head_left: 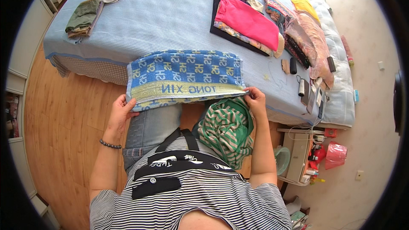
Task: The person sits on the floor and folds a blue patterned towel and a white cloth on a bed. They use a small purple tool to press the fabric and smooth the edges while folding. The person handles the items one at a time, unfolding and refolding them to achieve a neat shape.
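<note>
A blue and yellow patterned towel [185, 70] is stretched between my hands, its far part resting against the bed's near edge. My left hand [122, 108] pinches its near left corner between thumb and fingers. At the near right corner, my right hand [254, 101] grips the towel in the same way. The near edge looks doubled over, with a strip of the underside showing. Below the towel, on my right thigh, lies a crumpled green and white striped garment [226, 130]; neither hand holds it.
A blue bedspread [170, 21] covers the bed ahead. Folded clothes lie on it: a green stack [83, 17] at left, a bright pink piece [247, 19] right of centre. Phones [313, 100] and cables are near the right corner. A small cart [294, 162] stands at right.
</note>
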Demonstrator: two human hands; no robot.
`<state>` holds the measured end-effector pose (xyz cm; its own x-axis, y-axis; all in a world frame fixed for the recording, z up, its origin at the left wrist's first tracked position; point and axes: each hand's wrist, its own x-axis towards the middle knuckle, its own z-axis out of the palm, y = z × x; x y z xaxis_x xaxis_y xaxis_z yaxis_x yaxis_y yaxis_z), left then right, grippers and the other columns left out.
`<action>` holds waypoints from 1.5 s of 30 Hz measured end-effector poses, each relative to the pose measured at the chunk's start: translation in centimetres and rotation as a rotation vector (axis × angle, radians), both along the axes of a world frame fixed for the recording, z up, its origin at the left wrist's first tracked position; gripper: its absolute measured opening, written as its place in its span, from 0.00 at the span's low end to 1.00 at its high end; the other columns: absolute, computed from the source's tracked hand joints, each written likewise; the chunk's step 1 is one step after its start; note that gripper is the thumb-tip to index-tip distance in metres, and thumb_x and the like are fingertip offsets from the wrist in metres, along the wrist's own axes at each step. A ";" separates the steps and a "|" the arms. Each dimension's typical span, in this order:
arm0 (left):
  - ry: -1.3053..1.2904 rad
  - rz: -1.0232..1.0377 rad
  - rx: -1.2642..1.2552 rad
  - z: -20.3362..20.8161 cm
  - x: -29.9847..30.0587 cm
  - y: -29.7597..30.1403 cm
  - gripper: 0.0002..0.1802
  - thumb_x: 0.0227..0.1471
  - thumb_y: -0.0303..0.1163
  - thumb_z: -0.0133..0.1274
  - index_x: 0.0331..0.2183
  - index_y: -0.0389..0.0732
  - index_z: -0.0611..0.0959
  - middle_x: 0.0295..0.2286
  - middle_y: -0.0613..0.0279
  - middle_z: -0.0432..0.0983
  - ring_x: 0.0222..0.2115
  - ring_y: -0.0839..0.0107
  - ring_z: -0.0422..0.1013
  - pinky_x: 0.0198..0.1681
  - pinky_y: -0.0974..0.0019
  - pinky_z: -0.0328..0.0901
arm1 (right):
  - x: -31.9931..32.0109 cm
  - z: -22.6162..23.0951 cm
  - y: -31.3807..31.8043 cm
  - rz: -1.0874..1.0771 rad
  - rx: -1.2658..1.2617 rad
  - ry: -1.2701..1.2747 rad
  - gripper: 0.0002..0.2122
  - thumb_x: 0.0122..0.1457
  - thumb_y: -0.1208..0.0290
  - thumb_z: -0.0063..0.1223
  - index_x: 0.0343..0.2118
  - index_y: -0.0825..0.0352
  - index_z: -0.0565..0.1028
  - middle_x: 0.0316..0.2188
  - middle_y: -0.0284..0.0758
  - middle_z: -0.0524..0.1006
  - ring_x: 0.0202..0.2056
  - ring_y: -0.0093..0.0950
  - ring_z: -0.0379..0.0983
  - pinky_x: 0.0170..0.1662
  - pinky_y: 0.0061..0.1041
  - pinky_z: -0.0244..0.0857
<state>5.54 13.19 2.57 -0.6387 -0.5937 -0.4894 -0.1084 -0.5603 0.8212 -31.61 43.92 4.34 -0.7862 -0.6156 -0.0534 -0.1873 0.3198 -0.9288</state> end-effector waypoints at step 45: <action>0.085 -0.762 -1.703 0.7 -19.6 4.4 0.04 0.45 0.25 0.53 0.27 0.38 0.76 0.30 0.58 0.68 0.36 0.60 0.67 0.38 0.61 0.66 | 3.6 -1.7 -9.3 -0.021 0.033 0.223 0.11 0.50 0.73 0.60 0.36 0.69 0.75 0.19 0.31 0.70 0.22 0.22 0.65 0.27 0.24 0.62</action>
